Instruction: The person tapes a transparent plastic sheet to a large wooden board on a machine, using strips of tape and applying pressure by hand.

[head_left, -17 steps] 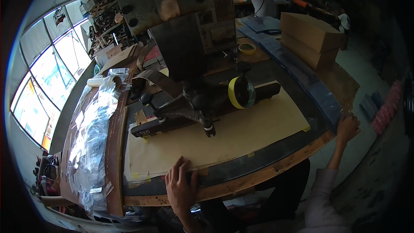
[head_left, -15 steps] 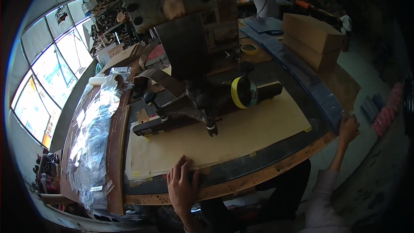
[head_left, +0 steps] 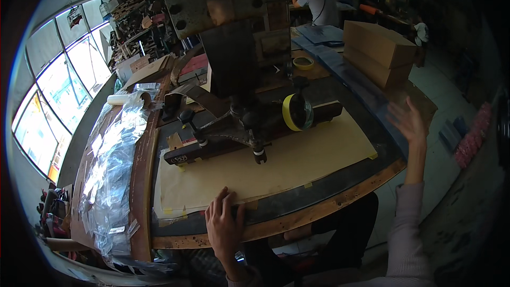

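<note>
Fingers of the left hand (head_left: 224,224) lay spread and flat at the near edge of the workbench (head_left: 329,204), their tips resting on the tan cardboard sheet (head_left: 276,165) that covered most of the bench top; the hand gripped nothing. Off to the side, the right hand (head_left: 408,122) was lifted in the air beyond the bench's far corner, palm open and fingers splayed apart, empty and touching nothing, its pale sleeve (head_left: 406,234) rising from the lower edge. The cardboard sheet lay flat, taped down at its corners, directly below the head of a heavy dark press machine (head_left: 234,58), whose short plunger (head_left: 258,154) hung just above the sheet, well ahead of the left hand. A roll of yellow tape (head_left: 295,112) sat upright on a dark bar of the machine, near the plunger. Along the person's left, a heap of clear plastic bags (head_left: 114,165) covered a wooden side board. Behind the machine, a second tape roll (head_left: 303,63) lay flat, and long cardboard boxes (head_left: 378,50) were stacked to the right. Large windows (head_left: 58,95) lit the room from the left, cluttered shelving (head_left: 139,21) stood beside them, and other people (head_left: 319,1) worked at a bench in the back.
</note>
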{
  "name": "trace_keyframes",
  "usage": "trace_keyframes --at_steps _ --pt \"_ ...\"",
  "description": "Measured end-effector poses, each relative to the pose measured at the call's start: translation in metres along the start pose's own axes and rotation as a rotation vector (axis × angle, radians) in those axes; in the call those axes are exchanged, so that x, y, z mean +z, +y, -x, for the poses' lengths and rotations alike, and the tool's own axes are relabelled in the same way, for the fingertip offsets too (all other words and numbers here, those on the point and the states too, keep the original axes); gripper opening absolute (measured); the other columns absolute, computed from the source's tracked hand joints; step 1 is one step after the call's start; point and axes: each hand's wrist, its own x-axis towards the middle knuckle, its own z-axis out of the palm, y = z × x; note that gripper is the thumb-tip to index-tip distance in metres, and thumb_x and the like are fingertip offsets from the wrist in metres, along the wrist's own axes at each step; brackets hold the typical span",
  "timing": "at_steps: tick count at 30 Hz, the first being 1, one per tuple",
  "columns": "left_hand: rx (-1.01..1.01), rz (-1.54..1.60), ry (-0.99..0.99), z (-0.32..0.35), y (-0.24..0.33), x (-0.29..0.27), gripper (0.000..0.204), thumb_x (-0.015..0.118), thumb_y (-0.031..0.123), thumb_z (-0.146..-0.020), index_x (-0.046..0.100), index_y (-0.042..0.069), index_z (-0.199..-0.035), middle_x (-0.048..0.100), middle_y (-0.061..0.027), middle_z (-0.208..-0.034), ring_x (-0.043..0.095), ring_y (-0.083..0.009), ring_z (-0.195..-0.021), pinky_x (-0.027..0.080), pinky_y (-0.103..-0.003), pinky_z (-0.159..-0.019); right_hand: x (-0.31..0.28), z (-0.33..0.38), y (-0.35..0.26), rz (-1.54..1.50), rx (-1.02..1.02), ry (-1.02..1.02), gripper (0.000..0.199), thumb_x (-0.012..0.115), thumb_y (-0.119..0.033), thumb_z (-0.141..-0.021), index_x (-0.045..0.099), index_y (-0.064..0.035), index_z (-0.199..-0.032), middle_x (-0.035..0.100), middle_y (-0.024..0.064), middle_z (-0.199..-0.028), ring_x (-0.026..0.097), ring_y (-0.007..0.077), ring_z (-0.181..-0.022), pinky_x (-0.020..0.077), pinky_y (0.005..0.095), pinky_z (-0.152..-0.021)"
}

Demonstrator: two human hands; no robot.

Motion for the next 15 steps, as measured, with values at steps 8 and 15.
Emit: trace_keyframes --at_steps 8,15 --pt "-0.007 0.005 0.023 0.0 -0.002 0.002 0.031 0.063 0.022 -0.085 0.058 0.006 -0.111 0.056 -0.0109 -0.123 0.053 -0.03 -0.114 0.04 -0.042 -0.096 0.133 -0.042 -0.111 -0.483 -0.017 -0.59 0.039 0.052 -0.021 -0.096 0.036 -0.0043 -0.127 0.044 0.0323 -0.128 0.043 0.0419 -0.125 0.0324 0.0612 -0.106" --pt "0.015 -0.015 0.035 0.002 -0.003 0.001 0.031 0.062 0.022 -0.085 0.057 0.006 -0.111 0.056 -0.0113 -0.123 0.054 -0.0308 -0.112 0.04 -0.042 -0.095 0.18 -0.022 -0.063 -0.289 -0.151 -0.133 0.026 0.04 -0.016 -0.1 0.049 0.0038 -0.115 0.033 0.0268 -0.143 0.036 0.0351 -0.133 0.0323 0.0474 -0.112"
